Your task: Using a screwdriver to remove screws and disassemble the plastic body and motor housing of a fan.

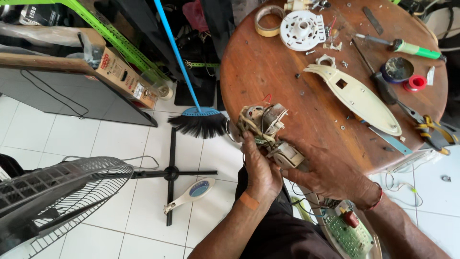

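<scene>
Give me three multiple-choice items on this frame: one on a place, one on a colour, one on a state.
1. Where does the broom rest?
A. on the table
B. on the floor by the table
C. in a box

2. The soldering iron handle is
A. green
B. black
C. orange

3. The fan motor is
A. lying alone on the floor
B. boxed
C. held in both hands

Key: 1 B, bristles sit on white tiles; 2 A, green grip; 3 C, left hand and right hand both grip it at the round table edge.

Fan motor [266,125] sits at table [268,72] edge (housing shell [357,96] right of it).
</scene>
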